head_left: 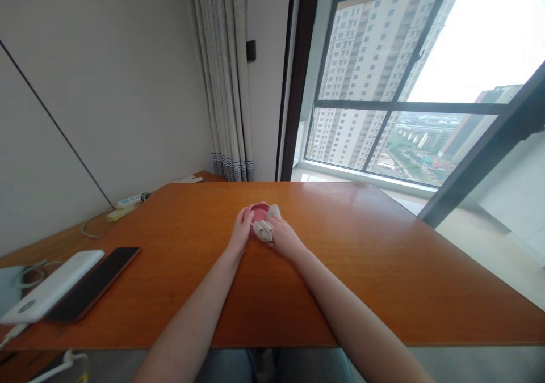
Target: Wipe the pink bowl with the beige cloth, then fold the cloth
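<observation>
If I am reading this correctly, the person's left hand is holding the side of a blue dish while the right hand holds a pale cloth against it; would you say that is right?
Not quite: the dish is pink, as the head view shows. The left hand does hold its side, and the right hand holds the pale cloth against it.

Near left: white power bank (57,285), dark phone (96,285) | far left: power strip (129,201) | far: curtain (225,76) | far right: window (394,106) (quite some tower (361,54) outside)
</observation>
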Tool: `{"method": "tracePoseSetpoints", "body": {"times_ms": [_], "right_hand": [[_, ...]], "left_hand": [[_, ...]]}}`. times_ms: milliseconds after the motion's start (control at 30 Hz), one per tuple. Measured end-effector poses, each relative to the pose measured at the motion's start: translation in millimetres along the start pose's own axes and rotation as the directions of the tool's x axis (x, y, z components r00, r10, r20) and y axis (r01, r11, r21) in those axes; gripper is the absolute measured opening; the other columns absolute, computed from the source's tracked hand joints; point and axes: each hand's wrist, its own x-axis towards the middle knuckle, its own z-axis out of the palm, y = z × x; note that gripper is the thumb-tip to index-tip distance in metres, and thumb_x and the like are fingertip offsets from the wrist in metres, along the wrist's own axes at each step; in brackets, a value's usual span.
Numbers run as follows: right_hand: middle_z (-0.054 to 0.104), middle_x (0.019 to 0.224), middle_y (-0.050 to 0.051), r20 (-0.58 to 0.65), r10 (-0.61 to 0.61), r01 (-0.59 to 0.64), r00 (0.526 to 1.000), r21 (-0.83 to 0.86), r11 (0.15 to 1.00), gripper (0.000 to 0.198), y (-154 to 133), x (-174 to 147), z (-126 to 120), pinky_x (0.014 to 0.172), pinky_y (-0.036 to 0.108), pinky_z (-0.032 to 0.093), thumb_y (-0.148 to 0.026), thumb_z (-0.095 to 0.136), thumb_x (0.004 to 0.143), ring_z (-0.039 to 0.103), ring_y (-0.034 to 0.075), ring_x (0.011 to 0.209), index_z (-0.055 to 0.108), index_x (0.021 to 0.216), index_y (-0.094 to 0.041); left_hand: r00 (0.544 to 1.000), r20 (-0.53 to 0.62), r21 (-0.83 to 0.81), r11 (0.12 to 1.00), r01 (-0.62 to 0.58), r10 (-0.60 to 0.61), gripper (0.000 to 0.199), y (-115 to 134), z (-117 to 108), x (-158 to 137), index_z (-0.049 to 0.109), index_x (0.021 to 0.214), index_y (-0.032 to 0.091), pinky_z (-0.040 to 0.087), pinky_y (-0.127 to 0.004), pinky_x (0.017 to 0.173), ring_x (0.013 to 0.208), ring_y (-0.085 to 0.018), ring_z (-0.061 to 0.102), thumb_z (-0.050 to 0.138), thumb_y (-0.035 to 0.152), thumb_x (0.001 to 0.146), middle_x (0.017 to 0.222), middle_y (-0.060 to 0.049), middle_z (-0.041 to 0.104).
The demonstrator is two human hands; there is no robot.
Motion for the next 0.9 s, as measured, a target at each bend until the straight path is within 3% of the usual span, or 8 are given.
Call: {"method": "tracePoseSetpoints", "body": {"times_ms": [167,367,533,733,900], "right_hand": [[0.055,0.08,0.004,-0.05,-0.019,0.02,0.999,0.007,1.0,0.007,2.3,-3.8,7.6,0.078,0.03,0.041,-0.019,0.052,0.082,0.047,0.018,0.079,0.059,0.085,-0.019],[0.057,0.083,0.005,-0.213,0.172,-0.148,0.962,0.122,0.981,0.015,-2.3,-10.0,19.6,0.076,0.031,0.043,-0.016,0.049,0.083,0.049,0.019,0.083,0.06,0.092,-0.019],[0.057,0.082,0.005,-0.191,0.174,-0.131,0.966,0.22,0.967,0.014,-6.3,-8.6,22.7,0.076,0.032,0.046,-0.013,0.051,0.08,0.051,0.019,0.081,0.059,0.09,-0.018],[0.057,0.094,0.006,-0.166,0.186,-0.132,0.968,0.293,0.947,0.036,-12.7,-7.1,21.3,0.083,0.036,0.048,-0.006,0.053,0.073,0.053,0.02,0.092,0.056,0.108,-0.018],[0.06,0.091,0.005,-0.098,0.062,-0.041,0.993,0.198,0.979,0.02,-4.4,-7.8,9.0,0.084,0.034,0.045,-0.015,0.052,0.082,0.054,0.019,0.09,0.059,0.1,-0.019]], "left_hand": [[0.987,0.043,0.202,0.966,-0.16,0.154,0.038,9.1,-3.3,-6.4,0.055,0.113,0.02,0.03,-0.035,0.105,0.121,-0.022,0.045,0.059,0.034,0.078,0.126,-0.008,0.053],[0.983,0.007,0.123,0.976,-0.182,0.182,0.072,9.6,15.4,-28.1,0.03,0.134,0.02,0.029,-0.034,0.107,0.129,-0.023,0.037,0.065,0.037,0.073,0.141,-0.012,0.037],[0.975,-0.061,0.12,0.971,-0.205,0.213,0.057,11.6,19.4,-32.2,0.036,0.13,0.018,0.031,-0.033,0.106,0.126,-0.022,0.04,0.056,0.039,0.08,0.136,-0.011,0.043],[0.966,-0.06,0.213,0.949,-0.232,0.25,0.055,7.6,10.8,-23.2,0.04,0.128,0.017,0.031,-0.034,0.106,0.125,-0.022,0.043,0.054,0.042,0.081,0.134,-0.012,0.046],[0.981,-0.027,0.24,0.954,-0.18,0.192,0.049,13.0,-2.4,-8.4,0.048,0.123,0.017,0.03,-0.036,0.107,0.125,-0.023,0.043,0.054,0.044,0.081,0.133,-0.012,0.048]]}}
